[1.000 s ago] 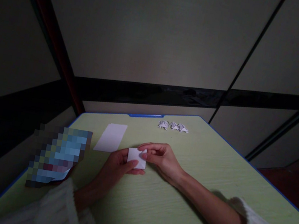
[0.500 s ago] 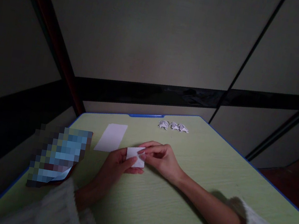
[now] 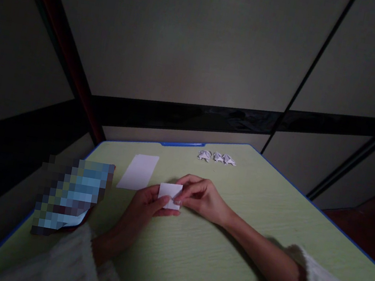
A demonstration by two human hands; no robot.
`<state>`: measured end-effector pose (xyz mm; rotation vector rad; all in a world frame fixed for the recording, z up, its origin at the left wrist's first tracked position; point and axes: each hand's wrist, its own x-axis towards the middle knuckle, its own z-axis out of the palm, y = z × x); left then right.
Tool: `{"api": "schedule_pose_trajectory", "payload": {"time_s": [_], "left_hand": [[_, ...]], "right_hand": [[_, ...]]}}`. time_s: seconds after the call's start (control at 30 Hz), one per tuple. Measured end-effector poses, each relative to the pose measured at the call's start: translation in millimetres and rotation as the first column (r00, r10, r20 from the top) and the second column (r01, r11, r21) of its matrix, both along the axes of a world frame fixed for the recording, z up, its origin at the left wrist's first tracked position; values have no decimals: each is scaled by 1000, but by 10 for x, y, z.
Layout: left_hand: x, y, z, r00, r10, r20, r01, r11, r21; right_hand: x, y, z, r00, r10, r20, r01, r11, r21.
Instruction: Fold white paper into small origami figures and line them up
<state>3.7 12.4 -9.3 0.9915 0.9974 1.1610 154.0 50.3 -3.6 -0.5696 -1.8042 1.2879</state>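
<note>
A small white square of folded paper (image 3: 169, 189) is held between my two hands, just over the green tabletop. My left hand (image 3: 146, 203) grips it from the left, thumb pressed on its front face and fingers behind. At its right edge, my right hand (image 3: 201, 198) pinches the paper between thumb and fingers. Creases run across the square near both thumbs. The paper's back is hidden from me.
White paper sheets (image 3: 138, 172) lie flat to the left of my hands. Three folded white paper figures (image 3: 218, 157) sit near the far edge. A blurred-out flat object (image 3: 73, 198) with a dark red edge rests at the left. Wardrobe panels (image 3: 190, 40) rise behind the table (image 3: 223, 271).
My right fingers have shifted from across the front of the paper toward its right edge. My left hand keeps the same hold. The view has moved very slightly.
</note>
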Motion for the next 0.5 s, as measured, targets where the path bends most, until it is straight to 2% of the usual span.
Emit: {"api": "schedule_pose_trajectory", "payload": {"time_s": [0.13, 0.3, 0.43, 0.5], "left_hand": [[0, 7, 10, 1000, -3, 29, 4, 1000, -30], [-13, 21, -14, 999, -41, 2, 41, 998, -42], [-20, 25, -30, 994, -42, -97, 37, 998, -53], [-22, 26, -22, 993, -10, -117, 3, 998, -57]], "right_hand": [[22, 6, 7, 997, -4, 78, -5, 993, 117], [20, -5, 22, 991, 1, 131, -25, 984, 176], [1, -24, 19, 991, 9, 137, -33, 984, 173], [-18, -30, 2, 996, 10, 91, -19, 994, 106]]}}
